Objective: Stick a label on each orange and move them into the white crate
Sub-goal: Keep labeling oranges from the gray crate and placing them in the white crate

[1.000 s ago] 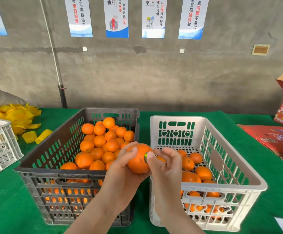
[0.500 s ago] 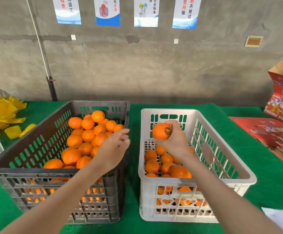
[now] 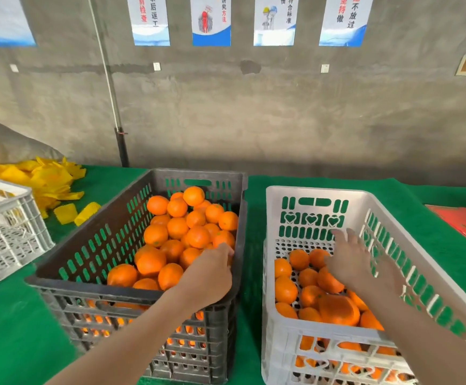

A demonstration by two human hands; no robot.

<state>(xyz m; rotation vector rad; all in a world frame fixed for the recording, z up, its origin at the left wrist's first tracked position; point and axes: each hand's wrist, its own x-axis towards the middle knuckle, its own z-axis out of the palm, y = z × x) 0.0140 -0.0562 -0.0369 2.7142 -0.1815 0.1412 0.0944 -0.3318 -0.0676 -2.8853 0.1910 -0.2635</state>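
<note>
Orange (image 3: 337, 309) delivered into the white crate (image 3: 318, 190): our right hand (image 3: 357, 262), gripping it a moment ago, now spreads empty above. Left hand (image 3: 209, 276) dips among the dark crate's (image 3: 93, 237) oranges (image 3: 176, 226), grip unclear. Next label coming.

Two crates stand side by side on the green desk (image 3: 9, 329). The left grip (image 3: 209, 276) reaches down among the oranges (image 3: 176, 226) in the dark crate (image 3: 93, 289); whether it holds one I cannot tell. The right grip (image 3: 354, 259), blurred, hovers with fingers spread over the white crate (image 3: 318, 191).
</note>
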